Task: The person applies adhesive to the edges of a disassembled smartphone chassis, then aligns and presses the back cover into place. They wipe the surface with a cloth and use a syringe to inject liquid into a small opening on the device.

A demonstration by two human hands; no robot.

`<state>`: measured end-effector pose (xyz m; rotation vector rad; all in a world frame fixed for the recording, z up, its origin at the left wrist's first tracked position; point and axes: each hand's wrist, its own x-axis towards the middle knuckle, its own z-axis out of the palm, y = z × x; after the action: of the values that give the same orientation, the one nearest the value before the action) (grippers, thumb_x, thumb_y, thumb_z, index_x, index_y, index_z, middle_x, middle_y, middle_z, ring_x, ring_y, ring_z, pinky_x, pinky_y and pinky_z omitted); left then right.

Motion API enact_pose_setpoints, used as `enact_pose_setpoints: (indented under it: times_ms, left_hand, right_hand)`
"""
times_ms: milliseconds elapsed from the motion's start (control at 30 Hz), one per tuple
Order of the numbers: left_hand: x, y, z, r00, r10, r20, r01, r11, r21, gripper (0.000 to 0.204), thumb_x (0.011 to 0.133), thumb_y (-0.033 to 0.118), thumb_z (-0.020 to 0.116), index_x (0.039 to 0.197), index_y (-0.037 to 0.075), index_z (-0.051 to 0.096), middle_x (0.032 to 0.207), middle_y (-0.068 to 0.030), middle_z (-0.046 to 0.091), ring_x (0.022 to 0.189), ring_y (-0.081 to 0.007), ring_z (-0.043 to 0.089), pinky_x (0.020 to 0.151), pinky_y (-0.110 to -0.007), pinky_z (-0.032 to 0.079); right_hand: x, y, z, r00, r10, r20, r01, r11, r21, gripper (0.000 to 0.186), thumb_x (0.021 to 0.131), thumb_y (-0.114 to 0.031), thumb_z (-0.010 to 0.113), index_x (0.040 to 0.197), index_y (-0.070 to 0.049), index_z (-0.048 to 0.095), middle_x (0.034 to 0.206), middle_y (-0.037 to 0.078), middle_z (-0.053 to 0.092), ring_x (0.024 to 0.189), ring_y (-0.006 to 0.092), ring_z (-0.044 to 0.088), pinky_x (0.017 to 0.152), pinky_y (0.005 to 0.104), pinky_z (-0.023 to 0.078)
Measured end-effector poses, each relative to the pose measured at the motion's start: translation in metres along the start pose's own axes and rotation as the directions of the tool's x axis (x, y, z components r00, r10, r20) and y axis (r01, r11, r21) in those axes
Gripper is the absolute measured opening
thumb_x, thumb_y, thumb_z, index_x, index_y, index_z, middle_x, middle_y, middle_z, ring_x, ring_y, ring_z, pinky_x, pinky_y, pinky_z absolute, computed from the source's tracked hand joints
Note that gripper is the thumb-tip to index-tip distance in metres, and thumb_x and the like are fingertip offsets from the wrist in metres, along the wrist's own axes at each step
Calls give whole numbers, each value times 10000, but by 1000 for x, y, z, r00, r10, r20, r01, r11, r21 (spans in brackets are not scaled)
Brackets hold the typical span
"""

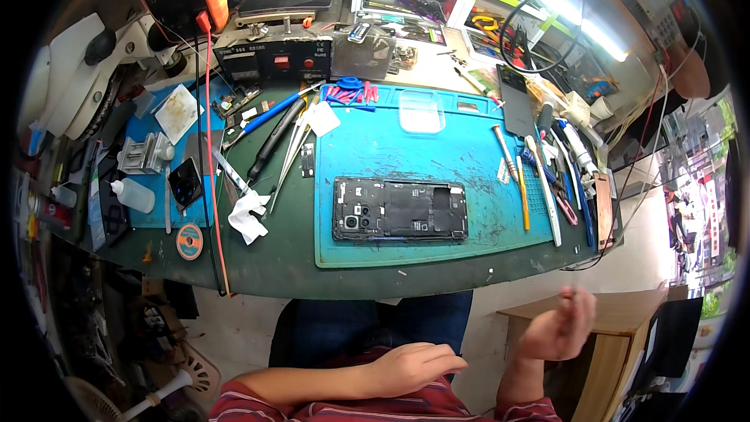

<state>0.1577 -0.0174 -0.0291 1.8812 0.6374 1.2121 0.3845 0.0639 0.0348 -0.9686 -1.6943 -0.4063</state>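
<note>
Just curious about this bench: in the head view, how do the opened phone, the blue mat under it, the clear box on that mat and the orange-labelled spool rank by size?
Largest to smallest, as they look:
1. Blue mat
2. Opened phone
3. Clear box
4. Orange-labelled spool

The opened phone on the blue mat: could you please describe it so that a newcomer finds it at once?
On the dark green table, find the large blue mat. The opened phone lies sideways on its lower half, camera lenses at its left end. Unlike the smooth dark slab by the mat's upper right corner, it shows its inner parts.
</note>
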Motion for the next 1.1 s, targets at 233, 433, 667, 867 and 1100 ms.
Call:
enact_pose_setpoints:
  times_ms: [233, 433, 667, 867, 1100]
  left_hand:
    - [3, -20, 70, 859, -93, 503, 49, 994, 101, 207, 924, 238, 694, 972, 62, 598, 936, -132, 674, 779, -292, 677, 613, -373, 511]
    - [24, -61, 101, 963, 116, 243, -210, 889, 408, 696, 790, 205, 727, 1404, -30, 499, 1353, -175, 499, 1229, -298, 533, 916, -417, 468]
    - [36, -60, 99, 632, -442, 637, 369, 894, 255, 278, 948, 160, 595, 1203, 54, 624, 1043, -166, 722, 974, -350, 686, 772, -471, 519]
    - [-41, -91, 37, 846, -398, 356, 151, 818, 556, 198, 983, 283, 575, 1109, 240, 723, 824, -16, 707, 718, -245, 723, 586, -388, 577]
    - [-170, -87, -69, 801, -474, -367, 591, 522, 615, 418, 866, 24, 612, 1283, 41, 645, 1246, -210, 635, 1081, -393, 637, 920, -470, 543]
  right_hand:
    - [-41, 99, -128, 803, 446, -396, -591, 683, -429, 246, 1046, -82, 594, 1158, 114, 694, 1121, 215, 729, 937, 294, 710, 857, 392, 578]
    - [-164, 119, -213, 220, 902, 371, -419, 431, -799, 206, 948, -118, 699, 1034, 64, 743, 913, 154, 778, 742, 230, 742, 697, 357, 590]
    - [-109, 21, -115, -139, 616, 776, -986, -156, -53, 240, 912, -60, 743, 1106, 72, 692, 897, 168, 754, 762, 219, 734, 679, 314, 584]
    - [-64, 27, -87, 234, 817, 527, -953, 85, 291, 93, 935, -17, 656, 1005, 42, 671, 799, 101, 679, 687, 190, 676, 638, 303, 569]
    - [10, -39, 19, 821, 10, 570, -308, 850, 428, 237, 897, -98, 741, 1112, 1, 720, 999, 170, 748, 824, 299, 728, 731, 369, 589]
